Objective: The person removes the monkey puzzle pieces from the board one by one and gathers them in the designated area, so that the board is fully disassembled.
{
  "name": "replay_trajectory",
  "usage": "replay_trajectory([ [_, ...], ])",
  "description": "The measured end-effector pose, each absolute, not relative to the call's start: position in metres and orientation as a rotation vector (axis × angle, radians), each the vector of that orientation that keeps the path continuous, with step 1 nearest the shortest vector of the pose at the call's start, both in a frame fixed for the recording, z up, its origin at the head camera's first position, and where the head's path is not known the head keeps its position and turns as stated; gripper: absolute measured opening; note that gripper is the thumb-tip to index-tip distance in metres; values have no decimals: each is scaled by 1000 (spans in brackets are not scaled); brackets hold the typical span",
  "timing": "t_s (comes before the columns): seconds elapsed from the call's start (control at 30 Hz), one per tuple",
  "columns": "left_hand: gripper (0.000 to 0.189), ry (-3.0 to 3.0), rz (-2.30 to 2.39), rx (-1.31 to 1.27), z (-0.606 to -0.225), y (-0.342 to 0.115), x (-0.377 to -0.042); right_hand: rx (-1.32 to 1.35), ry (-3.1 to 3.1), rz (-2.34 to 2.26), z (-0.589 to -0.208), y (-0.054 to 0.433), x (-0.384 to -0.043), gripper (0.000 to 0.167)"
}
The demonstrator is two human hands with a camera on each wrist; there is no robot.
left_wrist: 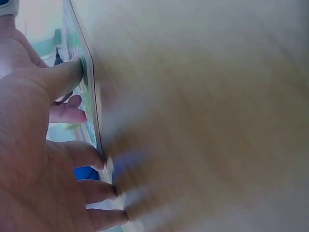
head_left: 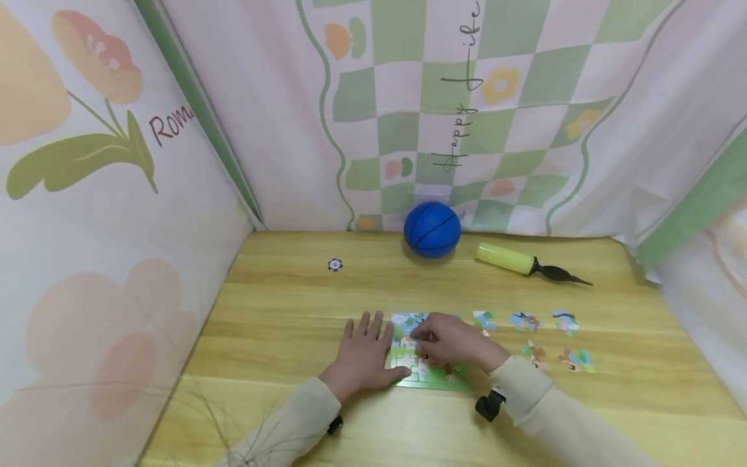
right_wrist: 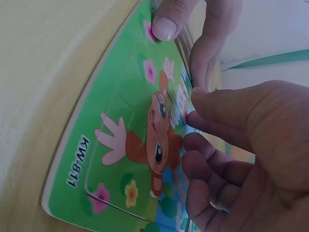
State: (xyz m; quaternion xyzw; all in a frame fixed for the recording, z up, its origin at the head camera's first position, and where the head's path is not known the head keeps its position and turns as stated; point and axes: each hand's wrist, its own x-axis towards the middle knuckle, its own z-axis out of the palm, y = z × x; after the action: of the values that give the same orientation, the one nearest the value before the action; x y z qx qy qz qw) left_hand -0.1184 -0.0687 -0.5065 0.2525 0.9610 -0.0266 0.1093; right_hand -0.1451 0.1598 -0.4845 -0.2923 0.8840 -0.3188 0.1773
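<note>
"Head view, first entry: what is listed at the centre?"

"One puzzle board (head_left: 434,379), green-bordered, flat on the wooden table (head_left: 274,357), just right of the left hand (head_left: 363,360) and partly covered by the right hand (head_left: 452,340)."

"Markings?"

"Right wrist view gives a brown monkey (right_wrist: 161,130), a yellow flower (right_wrist: 131,192), several pink flowers (right_wrist: 100,197), and the black lettering (right_wrist: 78,162) 'KW-811' on the border."

"Left hand, condition?"

"Fingers straight and spread, clasping nothing; thumb laid on the board's near left corner, the others beside its left edge."

"Right hand, condition?"

"Fingers bent, tips down at the board, thumb close to the index finger. Whether a piece is pinched there, I cannot tell."

"Loose stock?"

"Loose pieces (head_left: 565,322), five in view, to the right of the board: three in the far row, two in the near row."

"Remainder of the table?"

"Blue ball (head_left: 432,229), black seams, at the back, near the checked cloth (head_left: 397,133). Hand pump (head_left: 508,258), yellow-green barrel, black nozzle, lying on its side right of the ball. Small disc (head_left: 334,264), black and white, notched rim, left of the ball and well apart from it."

"Worn articles?"

"Pale sleeves (head_left: 297,415) on both arms; one black device (head_left: 490,405) at the right wrist, another, mostly hidden, at the left."
</note>
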Motion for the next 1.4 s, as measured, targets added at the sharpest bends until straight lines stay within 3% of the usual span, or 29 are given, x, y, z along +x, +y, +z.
replay_trajectory([
  [0.23, 103, 2830, -143, 738, -507, -69, -119, -815, 2497, -948, -486, 156, -143, 21],
  [0.43, 104, 2817, -148, 730, -509, -67, -120, -731, 2515, -1022, -491, 154, -140, 5],
  [0.93, 102, 2798, -136, 699, -501, -64, -118, -632, 2487, -1208, -493, 161, -138, 4],
  [1.4, 104, 2810, -111, 713, -507, -65, -119, -529, 2527, -1112, -474, 268, -121, 16],
])
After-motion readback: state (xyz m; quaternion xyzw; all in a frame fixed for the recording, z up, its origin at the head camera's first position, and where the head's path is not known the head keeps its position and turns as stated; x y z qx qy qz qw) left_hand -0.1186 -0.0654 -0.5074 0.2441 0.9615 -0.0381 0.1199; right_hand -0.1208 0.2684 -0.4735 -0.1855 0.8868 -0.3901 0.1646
